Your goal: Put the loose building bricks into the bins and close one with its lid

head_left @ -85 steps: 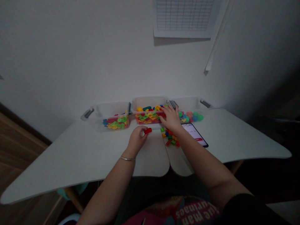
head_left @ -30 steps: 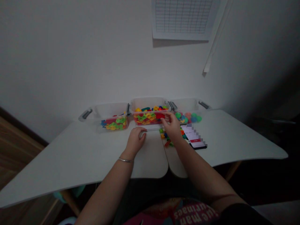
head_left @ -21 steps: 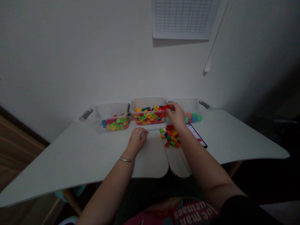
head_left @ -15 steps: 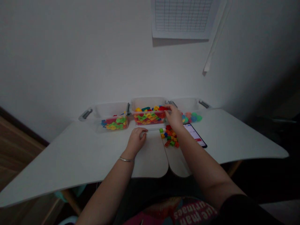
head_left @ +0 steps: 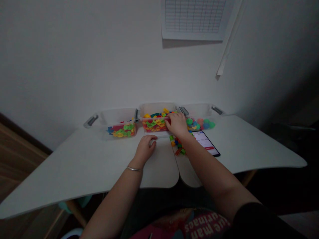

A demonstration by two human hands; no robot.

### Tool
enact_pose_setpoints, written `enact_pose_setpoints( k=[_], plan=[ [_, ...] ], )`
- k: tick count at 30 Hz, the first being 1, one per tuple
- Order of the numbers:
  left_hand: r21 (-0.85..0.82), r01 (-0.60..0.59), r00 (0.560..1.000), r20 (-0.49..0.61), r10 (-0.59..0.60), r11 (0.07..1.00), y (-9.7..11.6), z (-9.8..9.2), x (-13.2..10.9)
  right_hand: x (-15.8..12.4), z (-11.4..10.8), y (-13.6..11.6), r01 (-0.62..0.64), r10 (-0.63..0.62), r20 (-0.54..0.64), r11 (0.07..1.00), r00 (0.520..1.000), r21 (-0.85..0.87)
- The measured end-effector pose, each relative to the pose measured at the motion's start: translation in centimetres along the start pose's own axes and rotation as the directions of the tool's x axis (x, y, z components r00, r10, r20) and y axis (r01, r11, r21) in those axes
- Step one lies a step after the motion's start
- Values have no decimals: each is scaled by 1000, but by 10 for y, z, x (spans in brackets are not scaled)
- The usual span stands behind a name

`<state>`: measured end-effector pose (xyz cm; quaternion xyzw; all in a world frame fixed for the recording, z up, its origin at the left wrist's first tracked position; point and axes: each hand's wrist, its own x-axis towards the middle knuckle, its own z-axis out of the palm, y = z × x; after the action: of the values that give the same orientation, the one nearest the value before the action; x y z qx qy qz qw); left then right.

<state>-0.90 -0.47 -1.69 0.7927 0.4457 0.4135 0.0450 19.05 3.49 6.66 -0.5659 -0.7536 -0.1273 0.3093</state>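
My right hand is at the front right corner of the middle clear plastic bin. Its fingers bend over the rim among the colourful toy bricks, while the thumb stays apart, in front of the bin's wall. No brick shows in it, though the fingertips are partly hidden. Below the right wrist lies a small pile of loose bricks, partly covered by the forearm. My left hand rests on the white table, fingers loosely curved, thumb apart, nothing visible in it.
A left bin holds green, yellow and red pieces; a right bin has round coloured pieces. A lit phone lies right of the pile. A seam divides the white tabletop. Behind stands a wall with a printed grid sheet.
My right hand has moved slightly left and down, from above the bin's right end to its front rim. The red piece near its fingers no longer shows. My left hand has stayed put.
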Motion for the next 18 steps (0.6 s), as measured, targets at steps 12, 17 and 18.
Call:
enact_pose_setpoints(
  k=[12, 17, 18],
  plan=[
    [-92, 72, 997, -2, -72, 993, 1, 1, 1, -6, 1, 10, 27, 10, -148, 969, 989, 247],
    [-119, 82, 997, 4, -82, 990, -1, 2, 0, -27, -1, 16, -16, 120, -252, 925, 960, 379],
    [-122, 82, 997, 5, -82, 989, -1, 2, 0, -31, -1, 18, -26, 123, -224, 920, 967, 392]
  ],
)
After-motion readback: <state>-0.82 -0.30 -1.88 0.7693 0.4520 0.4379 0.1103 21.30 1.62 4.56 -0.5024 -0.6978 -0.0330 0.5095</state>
